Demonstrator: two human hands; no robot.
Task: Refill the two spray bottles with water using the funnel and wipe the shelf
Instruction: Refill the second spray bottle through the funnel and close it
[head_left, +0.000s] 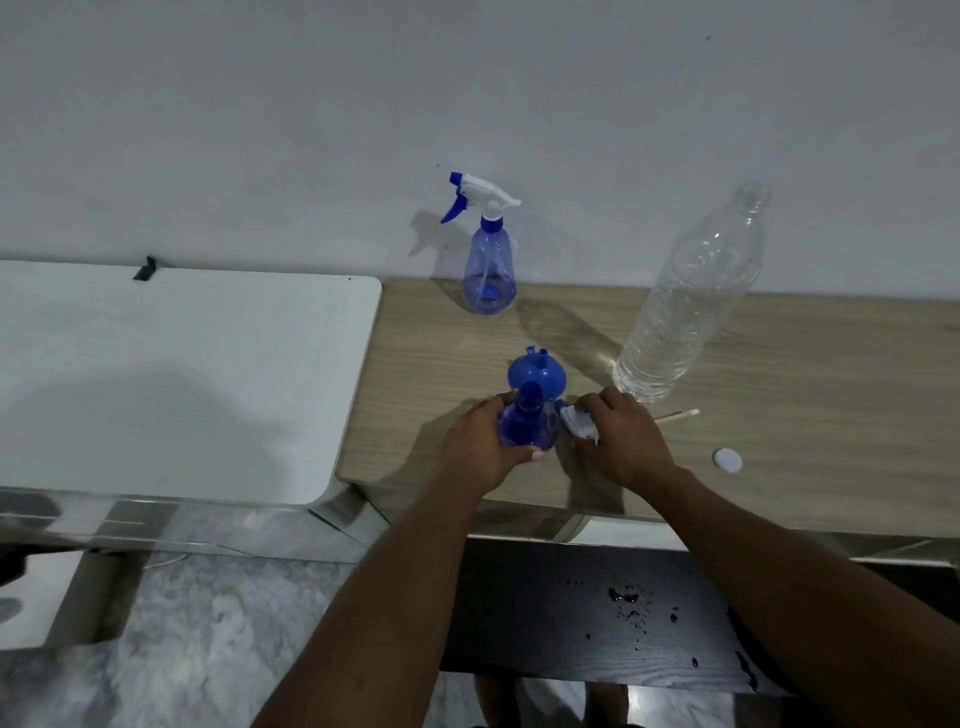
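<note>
On the wooden shelf (779, 415) my left hand (480, 447) grips an open blue spray bottle (527, 423) with no sprayer on its neck. Just beside it my right hand (621, 441) holds the white and blue sprayer head (576, 422). A blue funnel (537, 371) lies upside down right behind the bottle. A second blue spray bottle (488, 265) with its sprayer fitted stands at the back by the wall. A large clear water bottle (685, 306), uncapped and partly full, stands at the right.
A white bottle cap (727, 460) and a thin wooden stick (678, 414) lie on the shelf to the right. A white table (182, 379) adjoins the shelf on the left. Below, a dark lower shelf (571, 623) carries water drops.
</note>
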